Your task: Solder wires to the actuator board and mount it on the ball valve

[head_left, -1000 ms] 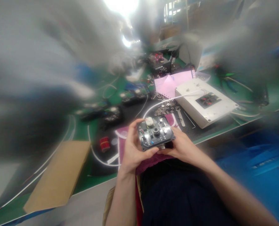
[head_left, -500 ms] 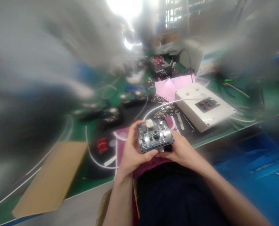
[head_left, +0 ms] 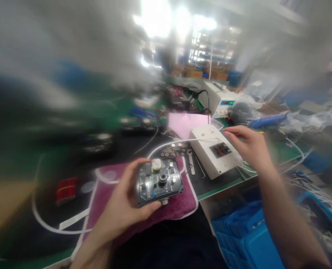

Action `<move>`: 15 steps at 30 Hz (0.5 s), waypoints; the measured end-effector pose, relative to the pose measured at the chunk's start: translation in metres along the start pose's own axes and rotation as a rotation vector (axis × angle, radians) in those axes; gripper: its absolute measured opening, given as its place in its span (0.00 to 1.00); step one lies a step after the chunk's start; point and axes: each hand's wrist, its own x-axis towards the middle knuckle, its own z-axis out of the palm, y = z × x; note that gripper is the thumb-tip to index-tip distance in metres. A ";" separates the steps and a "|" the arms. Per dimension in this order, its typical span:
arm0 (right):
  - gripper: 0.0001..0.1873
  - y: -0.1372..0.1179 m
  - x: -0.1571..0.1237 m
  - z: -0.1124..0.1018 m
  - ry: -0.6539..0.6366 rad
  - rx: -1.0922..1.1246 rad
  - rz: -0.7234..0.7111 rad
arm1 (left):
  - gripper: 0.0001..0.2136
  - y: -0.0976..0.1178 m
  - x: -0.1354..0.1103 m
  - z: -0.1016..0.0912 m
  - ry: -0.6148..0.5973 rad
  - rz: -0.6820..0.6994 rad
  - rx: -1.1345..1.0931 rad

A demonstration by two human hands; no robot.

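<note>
My left hand (head_left: 121, 198) grips a dark camera housing (head_left: 159, 183) by its left side and lower edge. A clear front shows the circuit board, a black round lens and a white round part. The housing is tilted towards me above a purple cloth (head_left: 188, 201). My right hand (head_left: 248, 145) is away from the housing, over the right edge of a white box (head_left: 207, 157) with a black terminal block. Its fingers are stretched forward, slightly apart, and no object shows in them. A white cable runs from the box towards the cloth.
Metal rings (head_left: 173, 150), a spanner (head_left: 191, 162) and a hex key (head_left: 201, 167) lie left of the box. Behind are pink paper (head_left: 179, 123) and a power supply (head_left: 220, 99). A red spool (head_left: 66, 190) lies left; blue crates (head_left: 244, 231) stand below the table edge.
My right hand has let go of the housing and moved right, over to the white box. My left hand alone still holds the housing. The view has turned to the right.
</note>
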 end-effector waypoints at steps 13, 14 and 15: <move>0.15 0.065 0.051 0.047 -0.299 -0.052 -0.069 | 0.46 -0.003 -0.006 0.002 -0.038 -0.042 -0.143; 0.15 0.069 0.052 0.049 -0.299 -0.056 -0.056 | 0.47 -0.003 -0.006 0.003 -0.043 -0.044 -0.153; 0.16 0.074 0.054 0.050 -0.299 -0.062 -0.042 | 0.47 -0.003 -0.006 0.003 -0.049 -0.041 -0.161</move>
